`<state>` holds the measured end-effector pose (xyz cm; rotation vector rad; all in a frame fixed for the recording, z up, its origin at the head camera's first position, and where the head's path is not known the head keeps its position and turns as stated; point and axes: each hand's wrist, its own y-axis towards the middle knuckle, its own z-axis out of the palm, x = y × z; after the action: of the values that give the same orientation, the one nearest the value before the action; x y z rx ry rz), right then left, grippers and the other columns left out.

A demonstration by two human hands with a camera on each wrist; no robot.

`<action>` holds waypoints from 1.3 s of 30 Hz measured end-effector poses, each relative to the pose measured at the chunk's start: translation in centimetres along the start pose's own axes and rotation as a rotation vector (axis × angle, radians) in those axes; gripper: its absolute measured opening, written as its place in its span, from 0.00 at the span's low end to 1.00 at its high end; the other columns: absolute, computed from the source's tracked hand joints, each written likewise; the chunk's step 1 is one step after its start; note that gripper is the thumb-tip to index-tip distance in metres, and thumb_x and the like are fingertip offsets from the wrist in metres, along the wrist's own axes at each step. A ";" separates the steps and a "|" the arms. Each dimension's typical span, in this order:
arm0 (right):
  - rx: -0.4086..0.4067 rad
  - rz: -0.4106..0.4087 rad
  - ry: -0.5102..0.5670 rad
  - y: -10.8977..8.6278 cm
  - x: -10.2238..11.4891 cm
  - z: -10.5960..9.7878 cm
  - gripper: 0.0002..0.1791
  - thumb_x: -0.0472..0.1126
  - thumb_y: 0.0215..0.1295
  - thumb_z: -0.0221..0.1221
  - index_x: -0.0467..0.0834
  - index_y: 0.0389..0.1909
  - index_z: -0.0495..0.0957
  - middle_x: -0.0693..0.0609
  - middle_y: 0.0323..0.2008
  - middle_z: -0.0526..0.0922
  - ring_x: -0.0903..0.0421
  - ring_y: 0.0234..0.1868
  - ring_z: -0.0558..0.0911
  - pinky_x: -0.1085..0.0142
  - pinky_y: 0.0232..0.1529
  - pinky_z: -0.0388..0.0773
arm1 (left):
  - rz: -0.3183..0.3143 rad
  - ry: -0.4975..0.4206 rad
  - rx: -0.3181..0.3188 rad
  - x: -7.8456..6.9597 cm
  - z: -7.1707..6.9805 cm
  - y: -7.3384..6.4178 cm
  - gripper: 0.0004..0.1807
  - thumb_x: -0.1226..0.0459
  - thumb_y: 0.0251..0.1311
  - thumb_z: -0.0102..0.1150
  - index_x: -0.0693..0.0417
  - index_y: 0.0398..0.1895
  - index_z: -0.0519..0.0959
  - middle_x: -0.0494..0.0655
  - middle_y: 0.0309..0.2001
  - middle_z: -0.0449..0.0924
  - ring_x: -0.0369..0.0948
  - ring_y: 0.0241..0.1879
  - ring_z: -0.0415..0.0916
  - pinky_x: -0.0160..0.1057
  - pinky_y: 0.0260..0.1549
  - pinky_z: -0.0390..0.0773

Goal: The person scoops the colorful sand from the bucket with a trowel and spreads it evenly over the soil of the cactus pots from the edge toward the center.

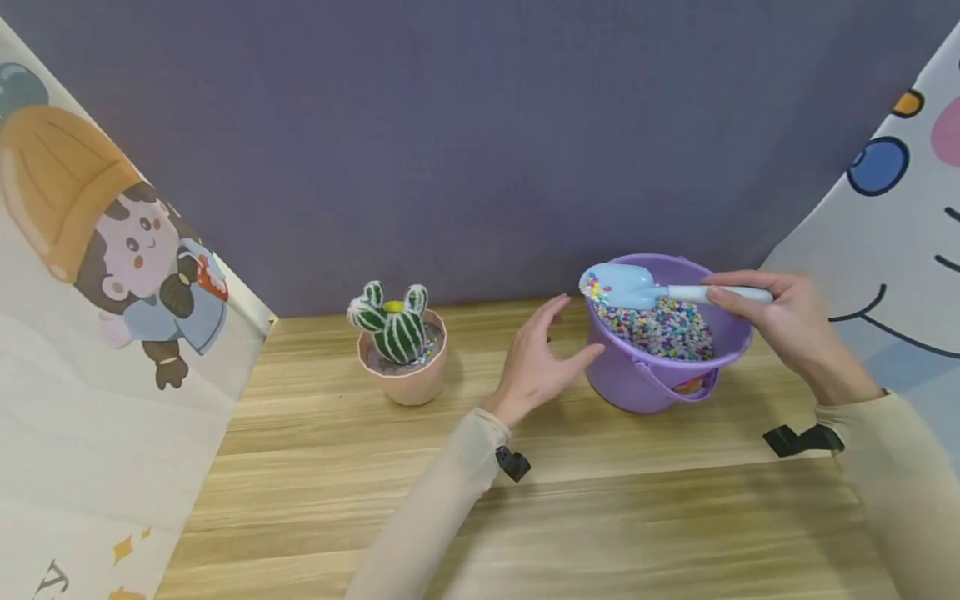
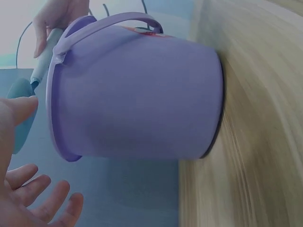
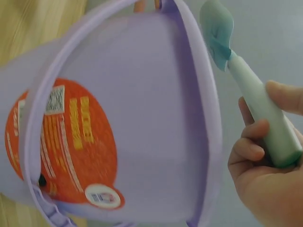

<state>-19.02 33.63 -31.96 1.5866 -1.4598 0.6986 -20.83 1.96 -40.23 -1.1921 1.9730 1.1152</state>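
Note:
My right hand (image 1: pixel 783 325) grips the white handle of a light blue toy shovel (image 1: pixel 622 285). The shovel lies level over the mouth of a purple bucket (image 1: pixel 630 383), its blade above the left rim with some colourful bits in its tip. Inside the bucket is a heap of small multicoloured pellets (image 1: pixel 667 332). Left of the bucket, my left hand (image 1: pixel 536 358) hovers with fingers spread, holding nothing. In the left wrist view, its thumb shows in front of the shovel blade (image 2: pixel 23 113). The right wrist view shows my fingers and thumb wrapped around the handle (image 3: pixel 260 104).
A knitted green cactus (image 1: pixel 401 335) stands in a pink pot (image 1: pixel 414 387) to the left, with a few coloured bits on its soil. A grey-blue partition (image 1: pixel 450 150) rises behind the wooden table (image 1: pixel 315 483). Printed cloth panels stand at both sides.

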 end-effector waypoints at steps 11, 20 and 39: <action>0.043 0.021 0.068 -0.4 0.0 1.8 0.10 0.41 0.74 0.67 0.54 0.51 0.91 0.76 0.42 0.86 0.71 0.38 0.83 0.78 0.35 0.82 | -0.001 -0.034 -0.030 1.0 -1.2 -1.0 0.43 0.48 0.63 0.73 0.47 0.79 0.68 0.45 0.77 0.72 0.49 0.68 0.77 0.53 0.63 0.84; 0.060 0.064 -0.020 -0.4 0.5 2.6 0.16 0.51 0.74 0.66 0.52 0.58 0.89 0.75 0.48 0.82 0.65 0.44 0.79 0.72 0.40 0.80 | -0.001 -0.047 -0.095 1.5 -2.2 -1.3 0.40 0.51 0.63 0.72 0.47 0.77 0.69 0.49 0.71 0.78 0.47 0.64 0.80 0.52 0.58 0.86; 0.084 0.037 -0.052 -1.1 1.6 4.4 0.21 0.53 0.72 0.68 0.47 0.60 0.87 0.76 0.47 0.83 0.63 0.47 0.76 0.68 0.45 0.73 | 0.012 -0.068 -0.141 2.9 -4.3 -3.0 0.35 0.58 0.64 0.73 0.56 0.72 0.73 0.55 0.69 0.79 0.53 0.60 0.82 0.59 0.59 0.84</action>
<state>-18.28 28.99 -32.96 1.6562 -1.5182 0.7536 -19.62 -3.75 -41.54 -1.1988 1.8788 1.3025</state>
